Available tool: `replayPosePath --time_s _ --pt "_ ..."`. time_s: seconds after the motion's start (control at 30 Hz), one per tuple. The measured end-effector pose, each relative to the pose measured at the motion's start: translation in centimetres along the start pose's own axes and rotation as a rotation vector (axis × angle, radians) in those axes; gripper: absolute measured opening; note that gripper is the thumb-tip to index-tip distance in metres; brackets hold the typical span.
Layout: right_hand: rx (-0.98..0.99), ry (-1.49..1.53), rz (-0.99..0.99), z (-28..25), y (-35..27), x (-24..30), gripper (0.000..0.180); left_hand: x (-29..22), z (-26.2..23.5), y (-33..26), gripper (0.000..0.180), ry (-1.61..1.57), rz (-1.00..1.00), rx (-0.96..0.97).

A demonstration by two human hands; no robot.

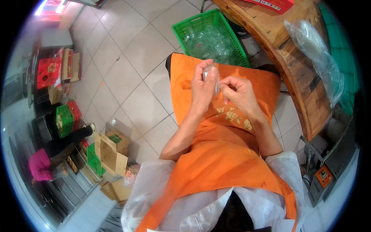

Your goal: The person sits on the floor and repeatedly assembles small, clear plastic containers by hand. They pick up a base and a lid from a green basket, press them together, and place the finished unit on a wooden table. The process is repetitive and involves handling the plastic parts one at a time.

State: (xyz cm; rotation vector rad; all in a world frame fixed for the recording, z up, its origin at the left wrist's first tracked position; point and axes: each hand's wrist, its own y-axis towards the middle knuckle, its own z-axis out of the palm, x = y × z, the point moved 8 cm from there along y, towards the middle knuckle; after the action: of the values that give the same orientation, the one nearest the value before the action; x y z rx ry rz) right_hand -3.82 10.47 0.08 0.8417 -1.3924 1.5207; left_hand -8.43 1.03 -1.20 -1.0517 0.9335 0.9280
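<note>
My left hand [201, 88] is closed around a small clear plastic container [216, 84] with a ridged edge, held up over my orange apron. The fingers of my right hand [240, 94] are bent together at the container's right side; whether they pinch its edge or something small there, I cannot make out. Just beyond my hands a green plastic basket [236, 41] stands on the floor, holding a heap of clear plastic pieces [210, 43] that look similar.
A curved wooden table [288, 58] on the right bears a clear plastic bag [315, 50] and a red box [276, 4]. To the left, an open cardboard box [112, 152] and green crates [64, 120] stand near another person [40, 164] by metal racks.
</note>
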Motion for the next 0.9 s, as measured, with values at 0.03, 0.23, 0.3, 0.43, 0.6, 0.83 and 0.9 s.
replayPosePath --time_s 0.03,0.23,0.3,0.43,0.6,0.83,0.9 --pt "0.003 0.011 -0.006 0.0 0.0 0.0 0.011 0.1 0.1 -0.1 0.032 -0.023 -0.017 0.017" --pt "0.049 0.108 0.096 -0.3 -0.1 -0.6 0.01 0.9 0.6 -0.2 0.034 -0.178 -0.101 0.097" --pt "0.045 0.135 0.099 -0.3 -0.1 -0.6 0.009 0.8 1.0 -0.3 0.034 -0.227 -0.125 0.105" --pt "0.016 0.13 -0.019 -0.1 0.6 -0.7 0.007 1.2 0.9 -0.2 0.035 -0.24 -0.146 0.116" --pt "-0.228 -0.005 -0.062 -3.8 1.3 0.6 0.008 1.0 -1.8 0.8 0.037 -0.364 -0.207 -0.041" --pt "-0.354 -0.497 -0.229 -6.3 4.8 1.0 0.025 1.1 -1.4 0.7 0.036 -0.194 -0.144 -0.016" --pt "-0.338 -0.383 -0.194 -5.3 3.7 0.3 0.024 1.4 -1.2 0.4 0.036 -0.169 -0.172 -0.02"
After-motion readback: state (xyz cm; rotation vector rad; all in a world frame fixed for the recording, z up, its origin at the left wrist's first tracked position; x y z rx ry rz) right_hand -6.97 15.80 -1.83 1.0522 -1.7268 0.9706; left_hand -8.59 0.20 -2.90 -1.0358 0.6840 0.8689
